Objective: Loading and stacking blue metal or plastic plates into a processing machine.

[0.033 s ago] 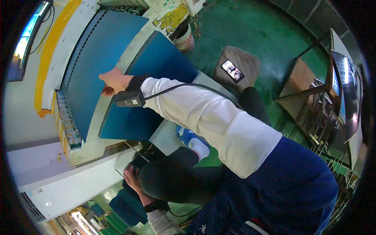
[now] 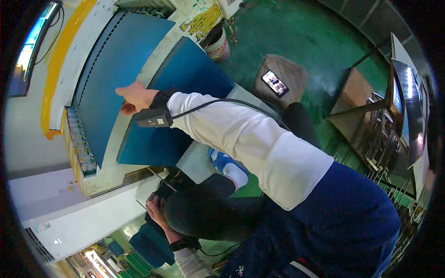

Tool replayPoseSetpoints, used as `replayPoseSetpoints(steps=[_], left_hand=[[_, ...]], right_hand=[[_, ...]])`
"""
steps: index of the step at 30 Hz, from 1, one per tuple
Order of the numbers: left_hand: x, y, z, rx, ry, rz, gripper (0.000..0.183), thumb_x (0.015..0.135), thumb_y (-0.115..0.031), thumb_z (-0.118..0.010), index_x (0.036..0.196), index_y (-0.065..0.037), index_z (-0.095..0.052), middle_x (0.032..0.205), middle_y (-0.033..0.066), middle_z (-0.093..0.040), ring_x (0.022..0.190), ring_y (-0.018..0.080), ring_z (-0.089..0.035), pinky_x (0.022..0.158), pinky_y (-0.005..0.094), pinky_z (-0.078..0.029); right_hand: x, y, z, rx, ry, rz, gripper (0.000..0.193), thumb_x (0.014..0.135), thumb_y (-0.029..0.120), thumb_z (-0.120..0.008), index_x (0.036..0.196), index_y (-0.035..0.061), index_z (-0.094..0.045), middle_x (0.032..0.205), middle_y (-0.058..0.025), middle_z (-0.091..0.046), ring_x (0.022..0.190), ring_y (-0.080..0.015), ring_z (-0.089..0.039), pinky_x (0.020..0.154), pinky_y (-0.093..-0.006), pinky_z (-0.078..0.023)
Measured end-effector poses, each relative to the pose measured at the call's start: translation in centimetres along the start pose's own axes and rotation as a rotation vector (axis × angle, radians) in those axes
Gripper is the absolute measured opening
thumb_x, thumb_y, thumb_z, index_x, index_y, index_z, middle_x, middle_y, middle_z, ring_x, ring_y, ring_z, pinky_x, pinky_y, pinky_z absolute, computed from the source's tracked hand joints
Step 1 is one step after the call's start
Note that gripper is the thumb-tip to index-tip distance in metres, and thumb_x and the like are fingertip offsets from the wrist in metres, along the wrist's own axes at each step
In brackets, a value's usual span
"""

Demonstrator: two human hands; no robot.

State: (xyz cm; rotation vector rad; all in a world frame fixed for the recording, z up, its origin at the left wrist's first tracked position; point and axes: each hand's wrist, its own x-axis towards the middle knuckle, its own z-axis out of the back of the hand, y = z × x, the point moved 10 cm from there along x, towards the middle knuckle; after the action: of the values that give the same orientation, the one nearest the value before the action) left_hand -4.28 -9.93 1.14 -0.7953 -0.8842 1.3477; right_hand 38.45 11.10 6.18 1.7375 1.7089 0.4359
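My right hand (image 2: pixel 136 97) reaches across to the near edge of a flat blue panel (image 2: pixel 120 58) lying on a machine bed. One digit points out over the panel, while the other fingers curl under, partly hidden; what they hold, if anything, does not show. A second blue panel (image 2: pixel 194 69) leans below my right wrist, in front of the pale ledge (image 2: pixel 155 60). Low on the left, my left hand (image 2: pixel 156 211) is bent around something dark beside my knee (image 2: pixel 185 211). Its grip is too dim to make out.
A toothed strip and rollers (image 2: pixel 82 139) run along the panel's far side. On a grey cushioned stool (image 2: pixel 292 76) lies a lit phone (image 2: pixel 275 84). A bucket (image 2: pixel 218 46) stands behind the machine; a metal rack with boards (image 2: pixel 371 106) is at right.
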Motion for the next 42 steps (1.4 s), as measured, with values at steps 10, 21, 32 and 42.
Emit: replayPoseSetpoints(steps=[10,21,32,42], left_hand=[[3.6,2.1,-2.7,-0.2,-0.021,0.162,0.053,0.105,-0.042,-0.055,0.136,0.0,-0.048,0.125,0.0141,-0.06,0.11,0.0245,-0.062,0.086,0.0398,-0.059],[2.4,0.9,-2.7,-0.28,-0.077,0.31,0.055,0.105,-0.045,-0.055,0.136,0.0,-0.049,0.122,0.0163,-0.057,0.115,0.0256,-0.06,0.087,0.0417,-0.06],[6.2,3.6,0.7,0.229,0.017,-0.172,0.059,0.101,-0.021,-0.064,0.148,0.001,-0.037,0.133,0.0188,-0.051,0.119,0.0251,-0.06,0.088,0.0401,-0.061],[7.9,4.5,0.0,0.082,0.027,-0.071,0.059,0.105,-0.01,-0.054,0.157,-0.003,-0.025,0.151,0.0206,-0.03,0.123,0.0314,-0.058,0.091,0.042,-0.059]], right_hand=[[-16.1,-0.6,-0.2,-1.465,0.423,0.301,0.068,0.078,0.067,-0.072,0.067,0.0004,-0.069,0.06,-0.0146,-0.064,0.062,-0.0326,-0.066,0.059,-0.0447,-0.052],[-22.5,-2.1,-0.8,-1.803,0.546,0.447,0.042,0.071,0.047,-0.081,0.074,0.0053,-0.077,0.07,-0.0125,-0.071,0.072,-0.0329,-0.071,0.059,-0.0445,-0.053],[-20.3,-4.2,0.6,-1.928,0.329,0.731,0.006,0.063,0.014,-0.072,0.067,0.0111,-0.075,0.069,-0.0094,-0.071,0.067,-0.0309,-0.07,0.051,-0.0427,-0.051],[-18.9,-3.3,0.3,-1.939,0.381,0.67,0.01,0.062,0.017,-0.073,0.069,0.0099,-0.075,0.071,-0.0113,-0.071,0.068,-0.032,-0.07,0.054,-0.0448,-0.051]])
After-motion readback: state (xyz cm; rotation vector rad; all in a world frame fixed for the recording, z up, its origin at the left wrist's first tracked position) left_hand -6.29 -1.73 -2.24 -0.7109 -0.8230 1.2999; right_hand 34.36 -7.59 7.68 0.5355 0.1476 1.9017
